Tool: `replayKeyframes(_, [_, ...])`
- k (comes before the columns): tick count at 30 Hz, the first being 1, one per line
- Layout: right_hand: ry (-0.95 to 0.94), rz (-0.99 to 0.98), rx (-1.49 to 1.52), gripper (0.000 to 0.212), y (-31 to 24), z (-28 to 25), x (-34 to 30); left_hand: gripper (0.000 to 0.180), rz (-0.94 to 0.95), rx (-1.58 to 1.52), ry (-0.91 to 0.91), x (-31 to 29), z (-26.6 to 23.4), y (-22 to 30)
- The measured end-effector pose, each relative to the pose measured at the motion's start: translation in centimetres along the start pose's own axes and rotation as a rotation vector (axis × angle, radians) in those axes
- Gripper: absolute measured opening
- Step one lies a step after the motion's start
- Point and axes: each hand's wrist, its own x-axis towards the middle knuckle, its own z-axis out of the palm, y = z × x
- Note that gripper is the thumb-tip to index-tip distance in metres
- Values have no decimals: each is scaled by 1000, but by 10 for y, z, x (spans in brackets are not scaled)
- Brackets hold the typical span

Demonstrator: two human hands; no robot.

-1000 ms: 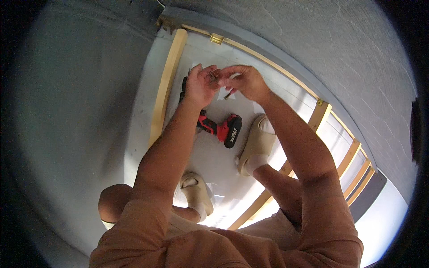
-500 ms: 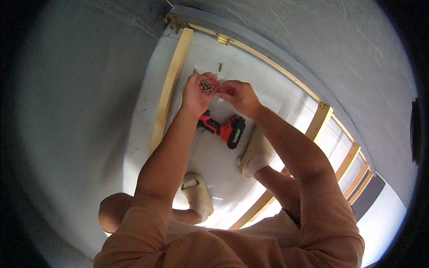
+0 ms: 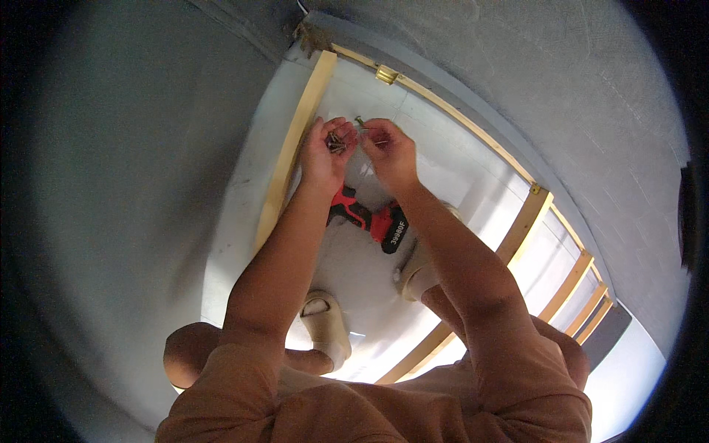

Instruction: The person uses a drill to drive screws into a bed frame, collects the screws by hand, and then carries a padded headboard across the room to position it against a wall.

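My left hand (image 3: pixel 323 156) is cupped palm up with several short metal screws (image 3: pixel 337 143) lying in it. Just to its right, my right hand (image 3: pixel 391 155) has its thumb and fingers drawn together in a pinch. A single screw (image 3: pixel 359 121) shows at those fingertips, its shank partly covered by the fingers. On the floor below both hands lies a red and black cordless drill (image 3: pixel 371 220). My left forearm hides its front end, and my right forearm overlaps part of its battery end.
A pale wooden slat (image 3: pixel 299 140) runs along the left side. A long wooden rail (image 3: pixel 458 111) with a brass-coloured bracket (image 3: pixel 386 74) borders the far right, with several crosspieces (image 3: pixel 526 221) joining it. My sandalled foot (image 3: pixel 323 317) rests on the floor; a grey padded surface (image 3: pixel 561 96) rises beyond.
The view has shifted slightly. My right hand has turned, with its fingertips now pointing up beside a screw. The screw that lay on the floor beyond the hands no longer shows there.
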Motion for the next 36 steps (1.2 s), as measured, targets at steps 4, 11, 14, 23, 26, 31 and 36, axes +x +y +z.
replayKeyframes(4, [-27, -241, 40, 24, -4, 4, 18, 27, -2, -70, -88, 9, -15, -2])
replayKeyframes(11, [-313, -334, -666, 31, 35, 24, 40, 27, 2, -68, -69, 9, -19, 15])
replayKeyframes(14, [-94, -6, -323, 23, 19, 20, 37, 28, 42, -97, -78, 7, -19, 21])
replayKeyframes(23, [143, -22, 297, 20, -20, 14, 34, 26, -118, -198, -382, 10, -1, 35])
replayKeyframes(26, [56, -41, 245, 22, -49, 10, 33, 25, -70, -98, -355, -15, 26, 43])
replayKeyframes(31, [-63, 321, 478, 27, -98, -19, 8, 20, -161, -78, -453, -75, 66, 50])
replayKeyframes(36, [127, 305, 208, 32, -130, -107, -56, 19, -232, 140, -214, -180, 118, 40])
